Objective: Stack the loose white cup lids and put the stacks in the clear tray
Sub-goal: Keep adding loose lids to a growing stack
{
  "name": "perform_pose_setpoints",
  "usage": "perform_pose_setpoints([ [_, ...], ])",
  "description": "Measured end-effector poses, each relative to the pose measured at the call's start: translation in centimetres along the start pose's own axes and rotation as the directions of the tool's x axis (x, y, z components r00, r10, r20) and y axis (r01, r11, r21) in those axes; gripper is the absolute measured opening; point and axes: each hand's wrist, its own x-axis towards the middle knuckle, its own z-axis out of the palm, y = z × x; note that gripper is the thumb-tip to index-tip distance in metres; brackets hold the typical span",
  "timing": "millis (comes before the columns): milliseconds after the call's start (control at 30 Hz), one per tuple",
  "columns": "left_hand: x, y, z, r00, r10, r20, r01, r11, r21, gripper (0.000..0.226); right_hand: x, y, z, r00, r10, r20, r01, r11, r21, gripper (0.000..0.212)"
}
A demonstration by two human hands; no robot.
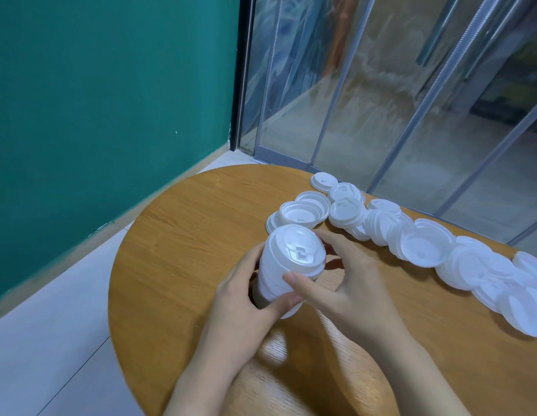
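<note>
Head view: round wooden table [183, 265] is sitting by a teal wall [96, 100] and glass panels [381, 85]. Loose white lids [426, 250] are lying in a sprawling row along the table's far right side, overlapping. Stack of lids [286, 265] is standing mid-table between both hands. Left hand [246, 295] is curling round its lower left side; right hand [342, 283] is gripping its right side, thumb on the rim.
</note>
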Motion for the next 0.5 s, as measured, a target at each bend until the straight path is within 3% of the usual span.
perform_pose_setpoints([
  [267, -0.1, -0.3, 0.3, 0.999, 0.028, -0.025, -0.027, 0.999, 0.023, 0.102, 0.0, -0.1, -0.3, 0.999, 0.014, 0.030, -0.013, 1.000, -0.017, 0.065],
  [500, 0.0, -0.1, 0.2, 0.998, 0.060, -0.035, -0.059, 0.998, 0.006, 0.093, 1.1, 0.5, -1.3, 0.997, 0.044, 0.059, -0.050, 0.993, 0.106, 0.057],
])
